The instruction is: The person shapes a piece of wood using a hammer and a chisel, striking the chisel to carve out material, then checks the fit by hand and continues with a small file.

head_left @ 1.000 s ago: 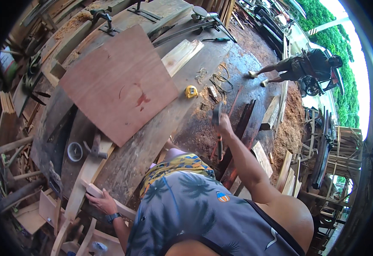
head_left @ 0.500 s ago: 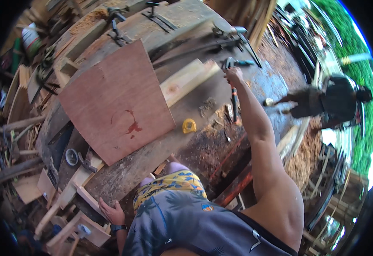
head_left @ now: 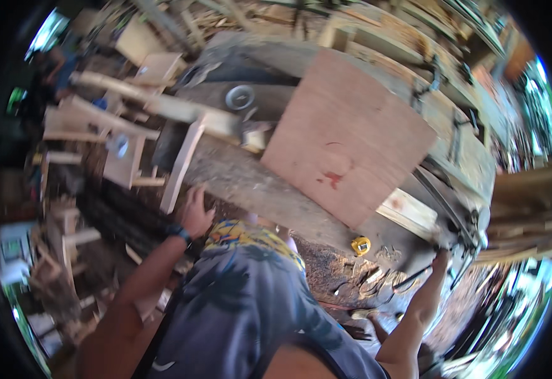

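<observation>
My right hand [head_left: 440, 258], smeared by motion, is closed at the far right end of the workbench [head_left: 238, 180]. A dark, long-handled hammer [head_left: 413, 278] sticks out from it to the left. My left hand [head_left: 196, 213], wearing a dark wristband, holds nothing and has its fingers apart. It is beside the lower end of a narrow wooden strip [head_left: 182, 165] at the bench's near edge. A square reddish-brown plywood sheet [head_left: 351, 136] with a red stain lies on the bench between my hands. Near its lower corner sits a yellow tape measure [head_left: 361, 246].
A pale board [head_left: 408, 213] shows from under the plywood. Metal clamps [head_left: 456, 142] are along the bench's far right side. A round white-rimmed object [head_left: 240, 96] lies left of the plywood. Wooden frames and offcuts [head_left: 124, 151] crowd the left. Wood shavings lie near the tape measure.
The whole view has swung round to the left, so the bench appears turned and farther right. My right hand remains at the bench's far right end with the hammer. My left hand stays free.
</observation>
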`<state>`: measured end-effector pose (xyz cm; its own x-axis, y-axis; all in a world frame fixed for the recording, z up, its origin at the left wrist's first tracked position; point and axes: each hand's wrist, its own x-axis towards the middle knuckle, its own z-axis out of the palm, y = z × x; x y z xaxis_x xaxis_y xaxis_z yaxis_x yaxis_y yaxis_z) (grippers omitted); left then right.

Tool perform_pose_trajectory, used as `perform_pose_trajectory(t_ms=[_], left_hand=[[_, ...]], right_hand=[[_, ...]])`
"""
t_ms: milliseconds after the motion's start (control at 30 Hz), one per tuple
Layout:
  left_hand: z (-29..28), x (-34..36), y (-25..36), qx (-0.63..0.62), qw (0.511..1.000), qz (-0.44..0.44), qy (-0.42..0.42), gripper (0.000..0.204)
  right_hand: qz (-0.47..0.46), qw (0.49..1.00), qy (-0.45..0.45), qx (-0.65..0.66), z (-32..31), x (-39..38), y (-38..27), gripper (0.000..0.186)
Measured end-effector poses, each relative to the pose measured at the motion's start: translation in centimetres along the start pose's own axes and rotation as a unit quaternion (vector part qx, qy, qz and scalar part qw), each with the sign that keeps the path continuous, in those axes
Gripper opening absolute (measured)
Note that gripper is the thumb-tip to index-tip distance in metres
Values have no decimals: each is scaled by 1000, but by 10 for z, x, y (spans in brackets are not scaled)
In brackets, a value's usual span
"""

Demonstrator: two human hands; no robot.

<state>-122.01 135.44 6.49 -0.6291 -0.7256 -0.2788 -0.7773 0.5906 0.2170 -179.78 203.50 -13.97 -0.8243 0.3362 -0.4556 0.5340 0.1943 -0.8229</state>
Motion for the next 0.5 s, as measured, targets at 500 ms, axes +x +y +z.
perform_pose_trajectory(t_ms=[500], left_hand=[[-24,77,106,-383,897,182,-128,29]], right_hand=[[-14,970,-153,188,23,-331,-79,16]])
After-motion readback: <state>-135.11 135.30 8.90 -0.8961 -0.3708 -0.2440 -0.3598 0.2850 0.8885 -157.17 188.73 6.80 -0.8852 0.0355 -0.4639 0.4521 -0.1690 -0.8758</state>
